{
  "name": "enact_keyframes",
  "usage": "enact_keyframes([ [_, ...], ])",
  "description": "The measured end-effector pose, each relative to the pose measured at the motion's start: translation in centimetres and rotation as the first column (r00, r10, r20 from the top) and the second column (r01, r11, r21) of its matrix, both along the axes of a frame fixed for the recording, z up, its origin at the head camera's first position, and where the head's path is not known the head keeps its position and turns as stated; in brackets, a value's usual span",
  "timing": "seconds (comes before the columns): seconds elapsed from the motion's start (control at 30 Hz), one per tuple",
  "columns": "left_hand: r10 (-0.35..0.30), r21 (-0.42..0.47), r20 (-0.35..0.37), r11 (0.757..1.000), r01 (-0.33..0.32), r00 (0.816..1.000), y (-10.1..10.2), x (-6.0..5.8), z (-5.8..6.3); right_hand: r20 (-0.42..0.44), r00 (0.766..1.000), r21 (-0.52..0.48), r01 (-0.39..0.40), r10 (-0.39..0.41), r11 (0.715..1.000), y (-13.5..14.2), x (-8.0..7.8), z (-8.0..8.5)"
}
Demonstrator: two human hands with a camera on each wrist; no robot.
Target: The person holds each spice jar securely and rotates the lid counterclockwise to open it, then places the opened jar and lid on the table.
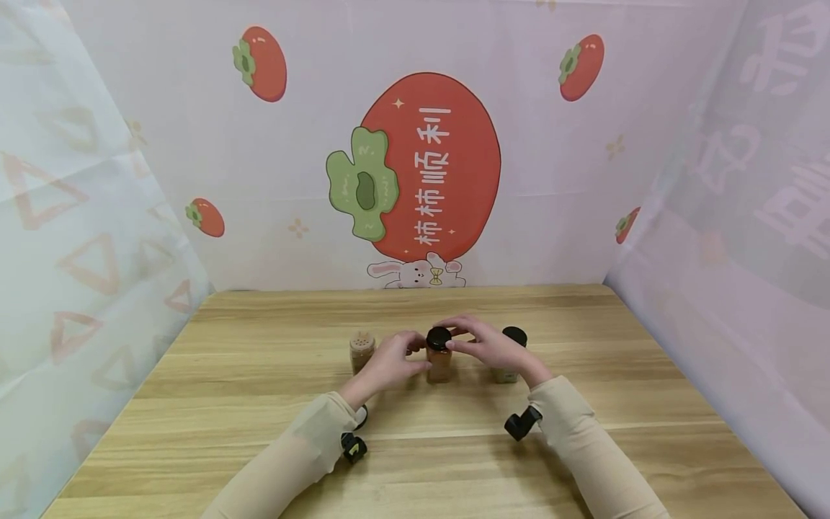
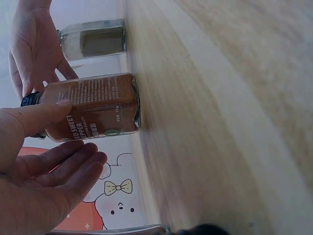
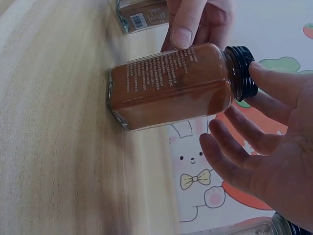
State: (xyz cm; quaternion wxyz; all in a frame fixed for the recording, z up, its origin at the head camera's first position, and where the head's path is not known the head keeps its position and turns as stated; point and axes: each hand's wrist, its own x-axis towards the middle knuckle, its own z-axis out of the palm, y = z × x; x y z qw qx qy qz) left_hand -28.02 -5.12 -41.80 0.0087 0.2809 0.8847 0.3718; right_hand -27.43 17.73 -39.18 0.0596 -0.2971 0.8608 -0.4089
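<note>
A square glass spice jar (image 1: pixel 439 365) of red-brown powder stands upright on the table between both hands; its label in the left wrist view partly reads "SWEET PEPPER". My left hand (image 1: pixel 393 360) holds its side, with the thumb on the front of the glass and several fingers spread off it. On the black cap (image 3: pixel 241 73), my right hand (image 1: pixel 489 347) pinches with thumb and index finger, while its other fingers hang loose beside the jar. The cap sits on the jar's neck.
Left of my left hand stands an uncapped jar (image 1: pixel 362 344) with a holed shaker top. A black lid (image 1: pixel 361 416) lies by the left wrist, partly covered. Behind my right hand is a black-capped jar (image 1: pixel 514 335) with greenish contents. Printed cloth walls (image 1: pixel 298 144) enclose the wooden table (image 1: pixel 428 476).
</note>
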Motion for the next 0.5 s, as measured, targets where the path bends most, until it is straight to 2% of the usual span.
enact_keyframes([
  [0.23,0.005,0.009,-0.007,1.0,-0.005,1.0,0.01,0.1,-0.04,-0.013,1.0,0.004,0.007,-0.007,1.0,0.08,0.03,0.02],
  [0.5,0.002,0.024,-0.004,1.0,-0.002,1.0,0.04,0.03,-0.2,-0.001,0.994,-0.052,0.105,-0.105,0.993,-0.02,0.24,0.1],
])
